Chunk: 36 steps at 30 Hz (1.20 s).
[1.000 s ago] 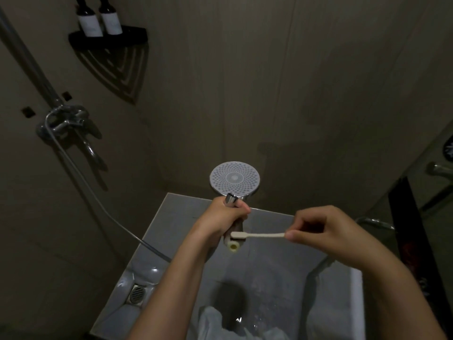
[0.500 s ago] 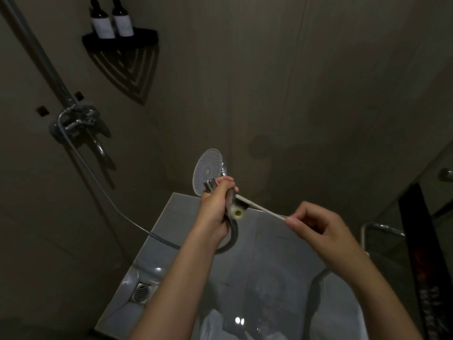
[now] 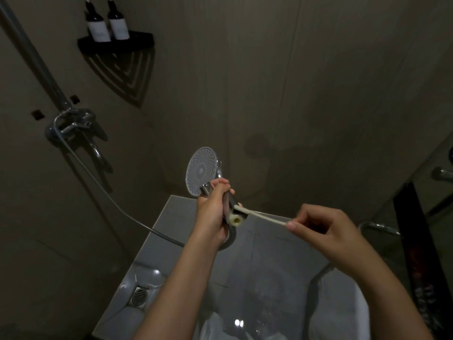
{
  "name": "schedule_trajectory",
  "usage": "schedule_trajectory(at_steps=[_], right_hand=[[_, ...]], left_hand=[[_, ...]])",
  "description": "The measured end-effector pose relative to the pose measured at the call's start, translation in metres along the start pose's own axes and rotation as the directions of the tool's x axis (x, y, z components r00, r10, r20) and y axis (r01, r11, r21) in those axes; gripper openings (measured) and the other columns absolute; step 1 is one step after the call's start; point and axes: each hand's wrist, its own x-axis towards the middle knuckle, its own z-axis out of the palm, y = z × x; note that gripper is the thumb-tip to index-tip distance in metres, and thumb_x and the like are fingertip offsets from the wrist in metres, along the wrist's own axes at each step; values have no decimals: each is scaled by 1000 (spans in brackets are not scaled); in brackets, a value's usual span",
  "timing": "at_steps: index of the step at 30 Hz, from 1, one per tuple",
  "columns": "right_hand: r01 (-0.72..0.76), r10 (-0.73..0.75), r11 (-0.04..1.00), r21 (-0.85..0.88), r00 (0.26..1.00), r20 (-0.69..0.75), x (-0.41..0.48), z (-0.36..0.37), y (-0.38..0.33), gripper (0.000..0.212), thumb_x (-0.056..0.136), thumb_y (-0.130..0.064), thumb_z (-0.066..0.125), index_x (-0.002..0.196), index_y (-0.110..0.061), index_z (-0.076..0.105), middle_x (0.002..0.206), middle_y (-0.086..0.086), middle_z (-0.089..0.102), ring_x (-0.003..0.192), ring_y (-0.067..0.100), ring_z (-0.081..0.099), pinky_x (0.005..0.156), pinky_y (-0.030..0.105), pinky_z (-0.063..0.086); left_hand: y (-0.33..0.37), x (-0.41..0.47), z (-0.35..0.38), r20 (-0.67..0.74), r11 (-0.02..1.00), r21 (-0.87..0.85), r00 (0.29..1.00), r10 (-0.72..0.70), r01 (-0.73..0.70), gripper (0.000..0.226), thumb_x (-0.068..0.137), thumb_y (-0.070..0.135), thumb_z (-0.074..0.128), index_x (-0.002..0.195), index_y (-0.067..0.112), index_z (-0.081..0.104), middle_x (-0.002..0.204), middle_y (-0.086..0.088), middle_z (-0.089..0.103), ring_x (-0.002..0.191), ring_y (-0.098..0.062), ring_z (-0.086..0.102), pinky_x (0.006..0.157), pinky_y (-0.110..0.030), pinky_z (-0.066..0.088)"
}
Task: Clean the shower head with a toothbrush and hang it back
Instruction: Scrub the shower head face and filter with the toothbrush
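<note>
Two bottles (image 3: 107,27) stood on a corner shelf (image 3: 115,42) while left hand (image 3: 215,212) gripped the shower head (image 3: 201,171), right hand (image 3: 326,231) pinching the toothbrush (image 3: 262,215); bristles indistinct.

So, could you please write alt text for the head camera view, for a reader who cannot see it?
A left hand holds a round shower head by its handle while the right hand presses a toothbrush against the handle's lower end. Behind, a dim shower corner has a wall tap and two bottles on a corner shelf.
</note>
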Motion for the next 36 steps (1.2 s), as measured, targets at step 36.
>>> schedule_trajectory(at_steps=[36], right_hand=[[109,-127,985,-135,983,-135,2,21,-6,17,76,-41,67,70,-27,60,75,-12,62,67,11,57,60,33,51]], left_hand=[[0,-2,7,-9,920,-200,939,-345,336,31,94,14,45,63,16,45,40,-1,51,29,-7,49,28,-11,33]])
